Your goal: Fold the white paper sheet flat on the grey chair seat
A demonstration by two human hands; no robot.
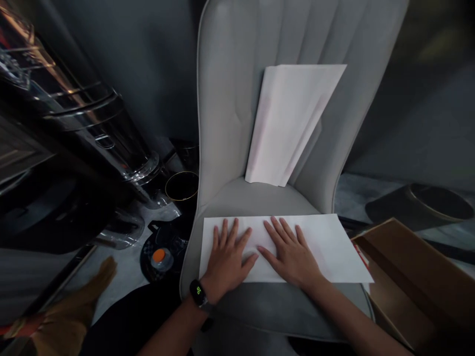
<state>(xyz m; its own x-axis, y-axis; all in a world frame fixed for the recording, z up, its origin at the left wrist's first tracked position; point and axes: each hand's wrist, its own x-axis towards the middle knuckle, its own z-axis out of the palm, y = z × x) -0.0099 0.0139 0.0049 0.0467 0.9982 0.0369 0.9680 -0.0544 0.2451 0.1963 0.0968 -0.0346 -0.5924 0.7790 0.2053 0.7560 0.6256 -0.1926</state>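
Observation:
A white sheet of paper (330, 247) lies across the seat of a grey chair (256, 304), its right end reaching past the seat's edge. Flat on the sheet's left half rests my left hand (228, 257), fingers spread; a dark band with a small lit display is on that wrist. My right hand (291, 252) presses on the middle of the same sheet, also with fingers apart. Between the two thumbs is a narrow gap. Against the chair's backrest leans a folded white paper piece (293, 118), slanted at its right side.
An open cardboard box (415, 277) stands right of the chair. On the floor at left are a bottle with an orange cap (159, 256) on a dark tray, a black bin with a gold rim (181, 186) and a shiny metal cylinder (100, 128).

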